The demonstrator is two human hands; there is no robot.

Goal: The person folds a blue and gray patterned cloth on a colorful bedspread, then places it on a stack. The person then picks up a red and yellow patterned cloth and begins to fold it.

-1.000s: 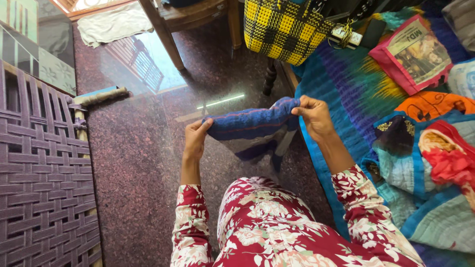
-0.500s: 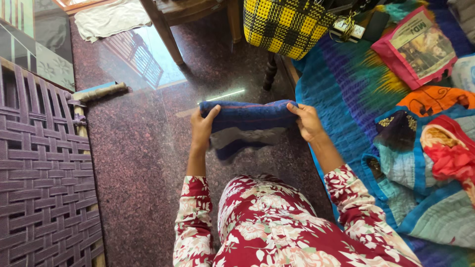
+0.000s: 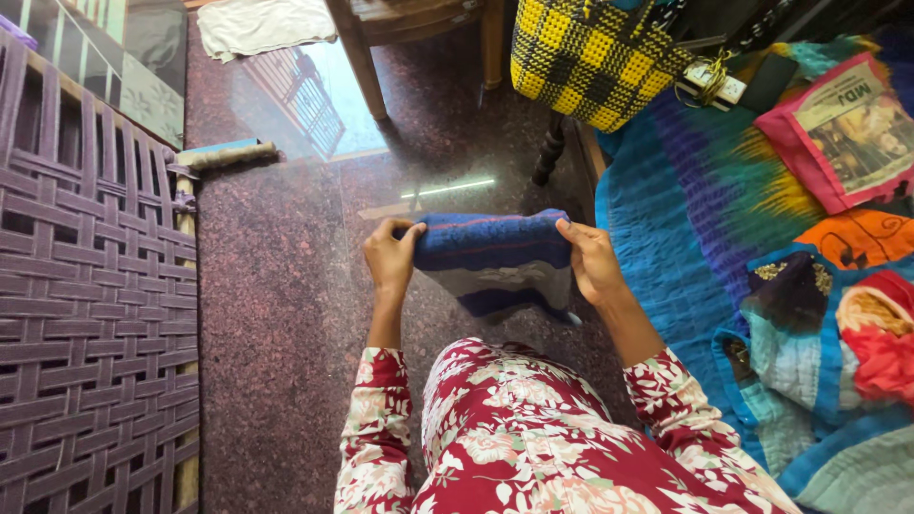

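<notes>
Nearest, the person's lap in red floral cloth (image 3: pixel 514 438) fills the bottom of the view, both sleeved forearms reaching forward. Beyond it, the left hand (image 3: pixel 390 257) and the right hand (image 3: pixel 592 262) hold a folded dark blue woollen cloth with a thin red stripe and a grey band (image 3: pixel 495 262) in the air above the speckled dark red stone floor (image 3: pixel 276 314). Each grip is pressed together on one end of the cloth's top edge, thumb over fingers, and the cloth hangs level between them. To the left lies a purple woven strap cot (image 3: pixel 86 314); to the right, a blue and green quilted bedspread (image 3: pixel 666 238) with bright clothes heaped on it. Farther off stand a yellow and black checked woven basket bag (image 3: pixel 590 57) and a wooden chair leg (image 3: pixel 360 57).
</notes>
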